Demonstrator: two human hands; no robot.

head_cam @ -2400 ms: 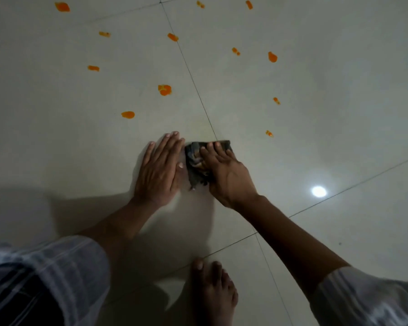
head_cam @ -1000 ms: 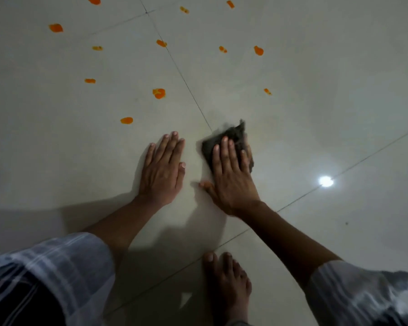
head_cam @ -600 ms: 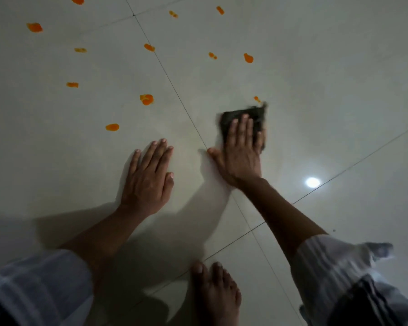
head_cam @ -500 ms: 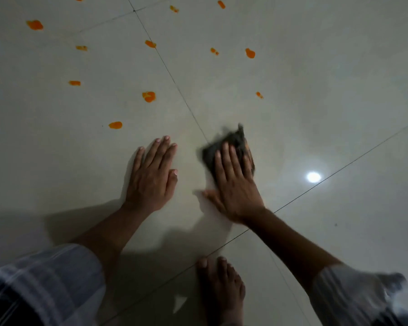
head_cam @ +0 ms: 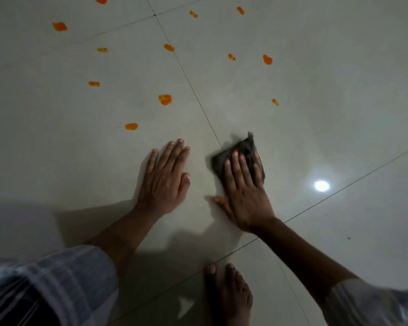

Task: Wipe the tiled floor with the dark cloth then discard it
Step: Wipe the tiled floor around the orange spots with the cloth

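Tiled floor w/ orange spots

The tiled floor lies open to the right of the right hand, bare apart from a bright light reflection. Ahead, orange spots scatter across the far tiles, flat and no barrier to a sweep. To the left, the left hand lies flat on the tiles just beside the dark cloth, with only a narrow strip of floor between them. Nearer the body, a bare foot stands behind the right hand, blocking a straight pull back.
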